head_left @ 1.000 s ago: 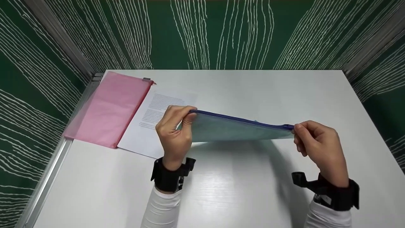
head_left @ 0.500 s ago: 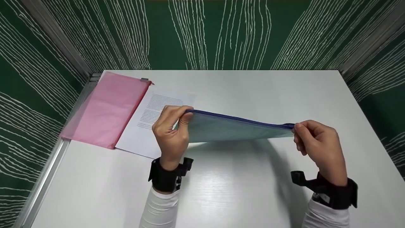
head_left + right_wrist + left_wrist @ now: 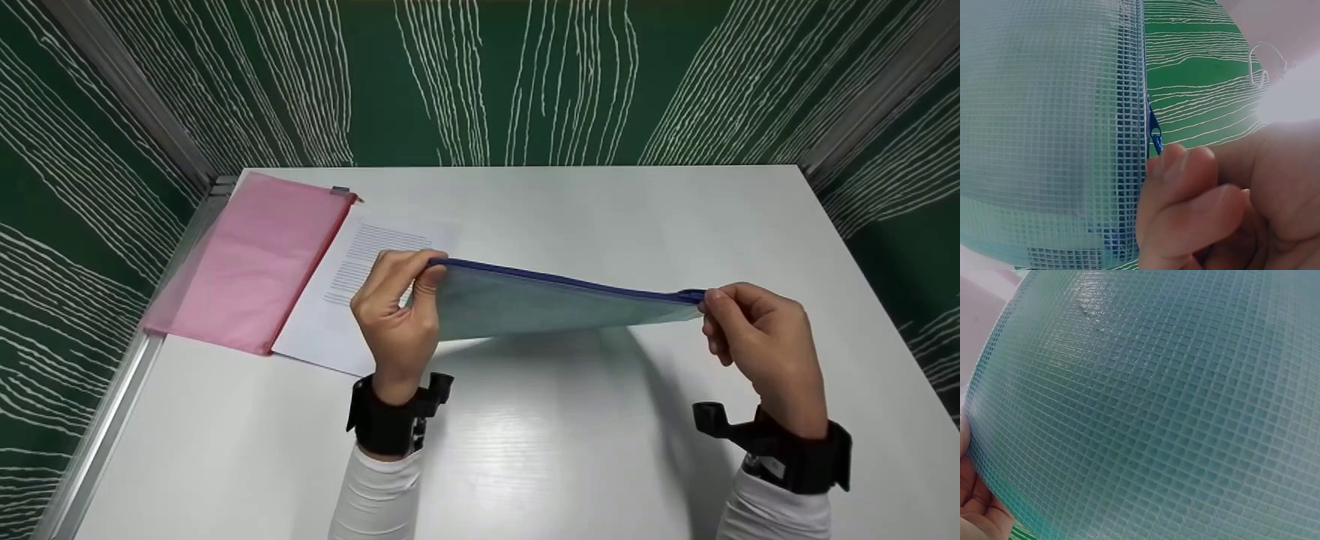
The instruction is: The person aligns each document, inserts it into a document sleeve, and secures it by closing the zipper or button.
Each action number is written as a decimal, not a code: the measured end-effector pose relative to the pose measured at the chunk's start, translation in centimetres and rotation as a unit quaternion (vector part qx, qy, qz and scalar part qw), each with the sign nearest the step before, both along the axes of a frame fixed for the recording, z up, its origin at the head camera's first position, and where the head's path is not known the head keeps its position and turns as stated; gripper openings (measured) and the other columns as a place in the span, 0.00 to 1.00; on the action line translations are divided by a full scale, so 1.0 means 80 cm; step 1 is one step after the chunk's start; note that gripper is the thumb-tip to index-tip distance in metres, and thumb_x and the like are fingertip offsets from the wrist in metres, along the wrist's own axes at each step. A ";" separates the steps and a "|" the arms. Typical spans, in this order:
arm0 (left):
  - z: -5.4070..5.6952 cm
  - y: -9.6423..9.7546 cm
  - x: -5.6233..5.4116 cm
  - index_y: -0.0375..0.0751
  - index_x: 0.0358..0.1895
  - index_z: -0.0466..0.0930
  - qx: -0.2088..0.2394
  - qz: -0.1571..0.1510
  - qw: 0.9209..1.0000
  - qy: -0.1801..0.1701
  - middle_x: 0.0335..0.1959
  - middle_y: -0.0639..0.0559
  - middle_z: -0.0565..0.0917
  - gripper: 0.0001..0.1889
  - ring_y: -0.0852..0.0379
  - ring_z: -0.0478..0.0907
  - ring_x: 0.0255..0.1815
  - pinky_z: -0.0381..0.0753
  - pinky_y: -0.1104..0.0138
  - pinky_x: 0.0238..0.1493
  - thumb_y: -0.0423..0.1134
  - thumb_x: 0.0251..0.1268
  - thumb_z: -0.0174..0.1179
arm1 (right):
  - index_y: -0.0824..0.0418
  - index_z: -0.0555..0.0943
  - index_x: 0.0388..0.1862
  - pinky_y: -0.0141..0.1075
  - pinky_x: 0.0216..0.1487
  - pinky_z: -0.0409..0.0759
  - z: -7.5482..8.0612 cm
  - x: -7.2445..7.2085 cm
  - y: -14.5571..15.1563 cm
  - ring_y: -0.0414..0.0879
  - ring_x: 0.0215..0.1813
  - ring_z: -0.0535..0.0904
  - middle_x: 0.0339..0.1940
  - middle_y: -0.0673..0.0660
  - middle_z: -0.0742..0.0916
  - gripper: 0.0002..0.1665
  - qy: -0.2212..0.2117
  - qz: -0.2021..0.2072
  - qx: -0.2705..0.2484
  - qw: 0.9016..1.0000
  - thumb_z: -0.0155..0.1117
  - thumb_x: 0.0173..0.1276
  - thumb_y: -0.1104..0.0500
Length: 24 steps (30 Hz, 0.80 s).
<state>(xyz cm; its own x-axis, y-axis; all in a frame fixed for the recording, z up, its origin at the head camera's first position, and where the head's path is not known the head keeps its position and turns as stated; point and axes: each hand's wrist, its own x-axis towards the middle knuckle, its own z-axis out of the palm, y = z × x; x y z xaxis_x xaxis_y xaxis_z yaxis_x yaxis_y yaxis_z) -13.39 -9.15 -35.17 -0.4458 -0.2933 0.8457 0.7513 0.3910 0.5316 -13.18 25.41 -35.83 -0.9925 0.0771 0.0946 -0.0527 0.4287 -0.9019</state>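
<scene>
A green mesh zipper pouch [image 3: 517, 304] with a dark blue zipper edge is stretched between both hands above the table. My left hand [image 3: 397, 311] pinches its left upper corner between thumb and fingers. At the other end, my right hand [image 3: 765, 337] pinches the corner beside the zipper. The blue zipper pull [image 3: 1154, 121] shows right by the fingers in the right wrist view. Mesh fills most of the left wrist view, where part of the left hand [image 3: 979, 506] grips the edge. A paler sheet-like area appears through the mesh in the right wrist view.
On the left of the white table [image 3: 570, 450] lies a pink zipper pouch [image 3: 255, 262] with a red zipper edge. Beside it is a white printed sheet [image 3: 322, 330], partly behind the left hand. Green walls with white lines enclose the table.
My left hand has shifted slightly left and the right hand slightly right, still holding the green pouch. The head view has also drifted a little.
</scene>
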 end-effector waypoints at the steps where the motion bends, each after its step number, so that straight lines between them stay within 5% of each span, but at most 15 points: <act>1: 0.000 0.000 0.000 0.36 0.32 0.85 0.001 0.000 1.000 0.000 0.27 0.50 0.82 0.06 0.57 0.76 0.31 0.74 0.67 0.34 0.27 0.49 0.66 | 0.70 0.76 0.29 0.34 0.15 0.68 0.000 0.000 0.000 0.45 0.15 0.69 0.16 0.53 0.77 0.18 0.001 0.000 0.000 1.000 0.56 0.67 0.53; 24: -0.003 -0.002 0.001 0.37 0.33 0.85 -0.004 0.002 1.000 -0.002 0.27 0.50 0.82 0.07 0.57 0.75 0.31 0.71 0.67 0.32 0.25 0.49 0.65 | 0.70 0.76 0.30 0.33 0.15 0.69 0.000 0.000 0.007 0.45 0.15 0.69 0.17 0.52 0.78 0.20 -0.009 -0.020 -0.002 1.000 0.56 0.66 0.52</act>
<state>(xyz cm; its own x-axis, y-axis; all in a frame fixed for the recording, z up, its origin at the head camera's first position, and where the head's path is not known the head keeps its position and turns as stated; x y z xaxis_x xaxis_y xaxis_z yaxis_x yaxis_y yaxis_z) -13.28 -9.30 -35.38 -0.4476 -0.2889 0.8462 0.7476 0.3984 0.5315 -13.18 25.95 -35.85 -0.9902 0.1165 0.0769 -0.0201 0.4260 -0.9045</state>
